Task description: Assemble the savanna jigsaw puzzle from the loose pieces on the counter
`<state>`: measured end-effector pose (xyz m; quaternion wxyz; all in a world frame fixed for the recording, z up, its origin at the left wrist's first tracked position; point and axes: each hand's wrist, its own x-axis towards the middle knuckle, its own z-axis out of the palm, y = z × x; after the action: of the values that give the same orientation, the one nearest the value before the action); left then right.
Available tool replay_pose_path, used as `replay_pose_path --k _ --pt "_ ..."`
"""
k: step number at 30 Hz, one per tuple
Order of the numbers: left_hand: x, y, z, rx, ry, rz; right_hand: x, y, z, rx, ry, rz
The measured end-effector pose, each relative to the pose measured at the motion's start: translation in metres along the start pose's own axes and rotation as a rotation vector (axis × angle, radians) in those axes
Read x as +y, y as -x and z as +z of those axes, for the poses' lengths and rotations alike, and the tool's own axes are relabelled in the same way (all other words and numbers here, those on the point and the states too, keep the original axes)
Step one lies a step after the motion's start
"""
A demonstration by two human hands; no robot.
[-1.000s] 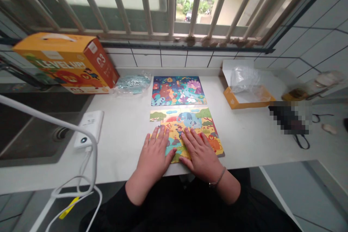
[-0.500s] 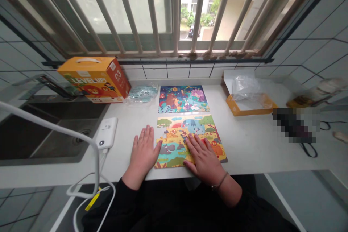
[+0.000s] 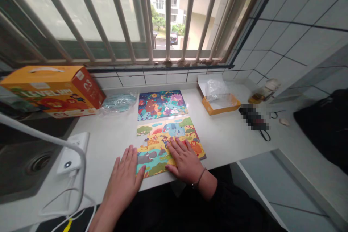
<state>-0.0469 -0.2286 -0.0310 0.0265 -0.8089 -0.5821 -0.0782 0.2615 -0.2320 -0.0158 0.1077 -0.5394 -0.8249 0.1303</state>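
Observation:
A jigsaw puzzle with savanna animals [image 3: 152, 157] lies near the counter's front edge, with a gap along its left side where the white counter shows. My right hand [image 3: 185, 161] rests flat on its lower right part, fingers stretched out, covering some of the picture. At the puzzle's left edge my left hand [image 3: 125, 174] lies on the counter, fingers extended, its thumb touching the lower left corner. Just behind lies a second, darker puzzle of forest animals [image 3: 162, 105], its picture whole as far as I can see.
An orange box [image 3: 51, 92] and a clear plastic packet [image 3: 118, 102] stand at the back left. A white power bank [image 3: 73, 152] with cables lies beside the sink [image 3: 16, 174]. To the right are an open box [image 3: 221, 104] holding plastic wrap, a bottle [image 3: 263, 92] and a blurred-out dark object [image 3: 252, 117].
The view has turned to the right, so the things on the counter appear further left. My right hand stays on the puzzle; my left hand stays at its left edge.

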Motion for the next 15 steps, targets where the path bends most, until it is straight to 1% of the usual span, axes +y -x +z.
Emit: replay_pose_path --k 2,5,8,11,13,15 --pt "0.005 0.005 0.002 0.025 0.017 -0.009 0.000 0.000 -0.002 -0.002 -0.015 0.005" --pt "0.007 0.007 0.003 0.031 0.029 -0.020 -0.001 0.000 -0.010 -0.005 -0.049 0.009" --pt "0.003 0.006 0.005 0.043 0.040 -0.018 -0.003 0.002 -0.017 -0.015 -0.074 -0.002" --pt "-0.003 0.006 0.010 0.097 0.074 0.011 -0.003 0.004 -0.019 -0.011 -0.089 -0.035" --pt "-0.007 0.006 0.015 0.122 0.095 0.029 0.003 0.005 -0.019 0.020 -0.105 -0.078" --pt "-0.012 0.007 0.021 0.132 0.111 0.041 0.019 0.008 -0.024 0.112 -0.111 -0.088"
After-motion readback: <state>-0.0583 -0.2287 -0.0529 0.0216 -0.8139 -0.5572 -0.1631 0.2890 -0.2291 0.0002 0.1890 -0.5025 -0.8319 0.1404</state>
